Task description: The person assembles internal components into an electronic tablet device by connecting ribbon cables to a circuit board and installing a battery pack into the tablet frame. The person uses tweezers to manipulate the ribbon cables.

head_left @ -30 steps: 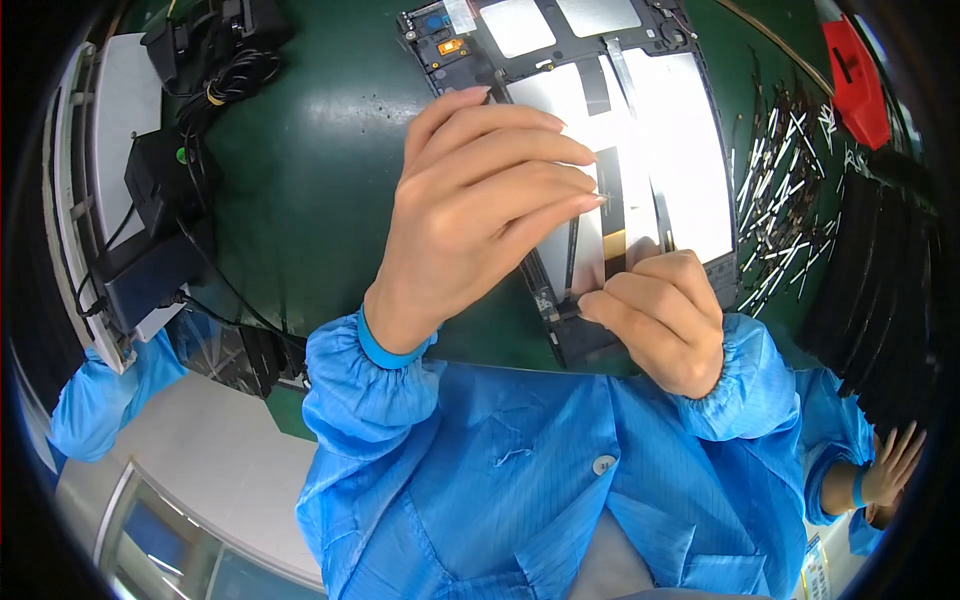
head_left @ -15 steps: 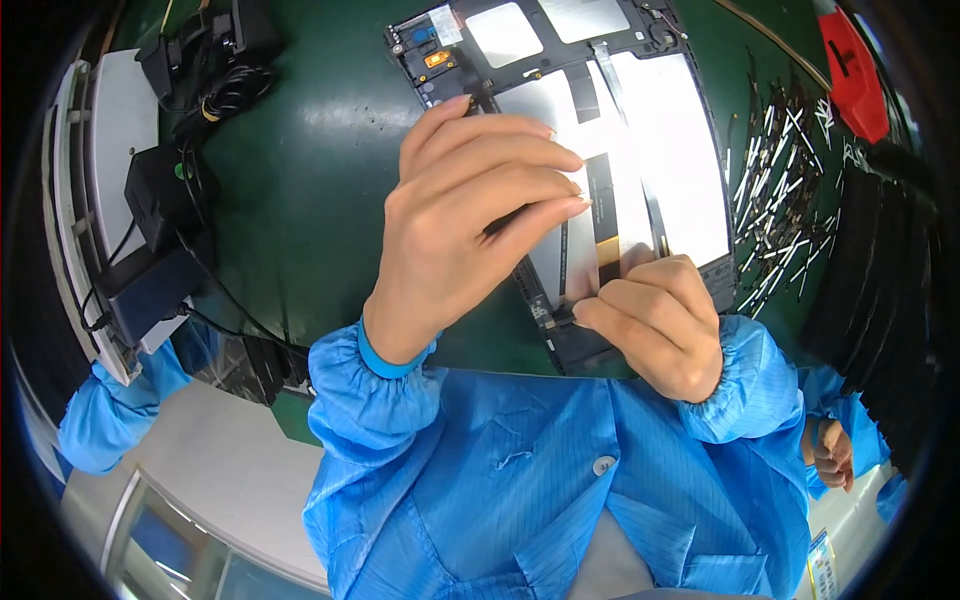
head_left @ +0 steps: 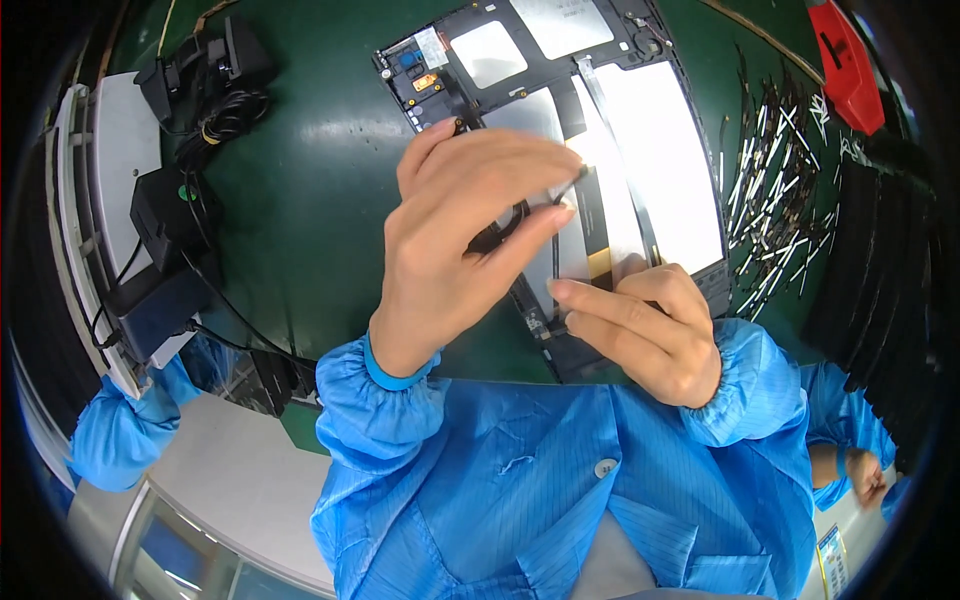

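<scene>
An opened tablet-like device [head_left: 705,190] lies on the bench, its dark frame holding bright silvery panels and a ribbon cable. Over its left side, my left hand [head_left: 450,220] pinches a thin black strip [head_left: 556,240] between thumb and fingers. That strip runs down to the fingertips of my right hand [head_left: 650,325], which is closed low on the device. What lies inside the right fingers is mostly hidden, and the left fingers are slightly blurred.
Right of the device lies a pile of thin black and white strips [head_left: 775,190], near a red object [head_left: 845,65]. Black adapters and cables [head_left: 170,215] stand at left. Another person's hand [head_left: 865,478] shows at lower right, a blue sleeve [head_left: 130,430] at lower left.
The black strip now shows stretched between my two hands. My left thumb and fingers have shifted slightly left, and my right fingertips have moved up to the strip's lower end.
</scene>
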A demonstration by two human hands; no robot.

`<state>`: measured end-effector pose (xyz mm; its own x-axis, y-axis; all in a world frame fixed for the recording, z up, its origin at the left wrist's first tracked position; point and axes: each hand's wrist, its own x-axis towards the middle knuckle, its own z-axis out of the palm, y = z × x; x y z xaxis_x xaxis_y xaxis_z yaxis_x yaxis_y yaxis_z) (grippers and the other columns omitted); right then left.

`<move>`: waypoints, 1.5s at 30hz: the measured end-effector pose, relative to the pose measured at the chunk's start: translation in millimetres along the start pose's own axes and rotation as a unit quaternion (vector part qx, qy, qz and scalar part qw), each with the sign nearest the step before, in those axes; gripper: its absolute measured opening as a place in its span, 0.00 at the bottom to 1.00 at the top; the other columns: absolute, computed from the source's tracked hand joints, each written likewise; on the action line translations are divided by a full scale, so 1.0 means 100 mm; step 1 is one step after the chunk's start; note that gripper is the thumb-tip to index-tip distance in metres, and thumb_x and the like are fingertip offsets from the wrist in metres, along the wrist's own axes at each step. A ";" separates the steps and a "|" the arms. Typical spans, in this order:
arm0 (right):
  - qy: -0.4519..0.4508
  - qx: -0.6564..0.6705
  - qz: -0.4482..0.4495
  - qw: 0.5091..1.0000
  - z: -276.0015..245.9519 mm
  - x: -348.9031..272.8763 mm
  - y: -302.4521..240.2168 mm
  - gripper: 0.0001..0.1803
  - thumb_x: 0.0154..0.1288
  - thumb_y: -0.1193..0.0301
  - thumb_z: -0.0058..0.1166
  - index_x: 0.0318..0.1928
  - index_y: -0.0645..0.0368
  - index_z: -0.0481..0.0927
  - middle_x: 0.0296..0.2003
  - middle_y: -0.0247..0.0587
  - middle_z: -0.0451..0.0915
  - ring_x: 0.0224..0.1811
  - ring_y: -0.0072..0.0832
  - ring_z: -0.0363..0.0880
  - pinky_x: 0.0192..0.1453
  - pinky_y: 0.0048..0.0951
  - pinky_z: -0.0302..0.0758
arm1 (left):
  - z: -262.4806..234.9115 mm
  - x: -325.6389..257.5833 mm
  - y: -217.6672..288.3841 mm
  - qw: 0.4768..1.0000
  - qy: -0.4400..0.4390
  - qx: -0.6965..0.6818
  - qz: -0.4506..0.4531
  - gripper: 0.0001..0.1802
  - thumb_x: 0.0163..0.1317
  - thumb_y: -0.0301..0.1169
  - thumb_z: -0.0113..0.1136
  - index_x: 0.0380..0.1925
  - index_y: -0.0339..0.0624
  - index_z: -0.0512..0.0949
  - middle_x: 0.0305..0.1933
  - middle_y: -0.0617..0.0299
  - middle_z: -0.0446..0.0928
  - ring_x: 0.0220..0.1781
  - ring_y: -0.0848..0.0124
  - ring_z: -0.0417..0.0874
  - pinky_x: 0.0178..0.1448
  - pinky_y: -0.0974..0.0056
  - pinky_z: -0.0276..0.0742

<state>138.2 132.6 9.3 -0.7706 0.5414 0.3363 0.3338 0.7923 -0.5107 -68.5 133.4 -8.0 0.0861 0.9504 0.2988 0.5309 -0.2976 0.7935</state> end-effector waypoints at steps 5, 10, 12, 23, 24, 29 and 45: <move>0.001 -0.006 0.006 1.000 -0.01 0.01 -0.01 0.10 0.39 0.74 0.59 0.28 0.61 0.81 0.44 0.37 0.81 0.36 0.28 0.72 0.35 0.27 0.72 | 0.10 0.01 -0.04 0.990 0.122 -0.074 0.011 0.26 0.45 0.32 0.72 0.46 0.36 0.79 0.66 0.43 0.59 0.64 0.50 0.66 0.68 0.49 0.56; -0.015 -0.036 0.016 0.999 -0.09 0.05 -0.09 0.09 0.40 0.75 0.60 0.28 0.62 0.81 0.44 0.38 0.81 0.35 0.29 0.72 0.36 0.27 0.73 | -0.06 -0.30 0.05 0.969 -0.058 0.236 0.033 0.30 0.55 0.65 0.46 0.42 0.60 0.84 0.64 0.40 0.61 0.67 0.47 0.59 0.72 0.49 0.45; -0.028 -0.048 0.033 0.998 -0.10 0.06 -0.12 0.08 0.42 0.75 0.60 0.27 0.63 0.80 0.44 0.38 0.80 0.35 0.29 0.73 0.37 0.29 0.74 | -0.04 -0.35 0.12 0.964 -0.066 0.258 0.017 0.34 0.54 0.69 0.41 0.43 0.61 0.84 0.64 0.41 0.61 0.68 0.47 0.56 0.72 0.49 0.43; -0.114 -0.005 0.103 0.988 -0.29 0.21 -0.10 0.33 0.49 0.50 0.61 0.49 0.62 0.78 0.17 0.30 0.65 0.20 0.25 0.65 0.28 0.25 0.67 | -0.03 -0.03 0.04 0.971 -0.010 0.239 -0.016 0.22 0.52 0.50 0.59 0.47 0.60 0.82 0.70 0.42 0.54 0.71 0.42 0.49 0.71 0.46 0.39; -0.114 -0.006 0.107 0.988 -0.28 0.21 -0.11 0.33 0.49 0.50 0.61 0.49 0.62 0.78 0.17 0.30 0.65 0.20 0.25 0.65 0.28 0.25 0.67 | -0.03 -0.01 0.05 0.975 0.001 0.220 -0.026 0.23 0.47 0.46 0.65 0.46 0.60 0.82 0.70 0.42 0.54 0.71 0.42 0.49 0.71 0.46 0.40; -0.218 -0.117 0.015 0.969 -0.28 0.03 -0.28 0.36 0.53 0.47 0.55 0.53 0.65 0.76 0.16 0.29 0.63 0.19 0.23 0.62 0.25 0.24 0.61 | -0.03 -0.03 0.06 0.983 0.021 0.178 -0.039 0.26 0.41 0.41 0.71 0.46 0.59 0.83 0.72 0.43 0.50 0.73 0.42 0.43 0.72 0.43 0.37; 0.010 0.069 0.341 0.938 -0.62 -0.26 0.35 0.30 0.54 0.56 0.62 0.51 0.66 0.76 0.21 0.58 0.77 0.23 0.50 0.78 0.30 0.39 0.75 | 0.55 -0.96 0.60 0.967 0.097 0.095 -0.215 0.24 0.65 0.34 0.50 0.57 0.28 0.68 0.73 0.43 0.46 0.74 0.45 0.40 0.72 0.48 0.36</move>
<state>203.3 164.1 31.7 -0.3927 0.9152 -0.0909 0.6700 0.2171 -0.7099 1.2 29.6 -18.5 -0.3275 0.9421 0.0715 0.6288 0.1609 0.7607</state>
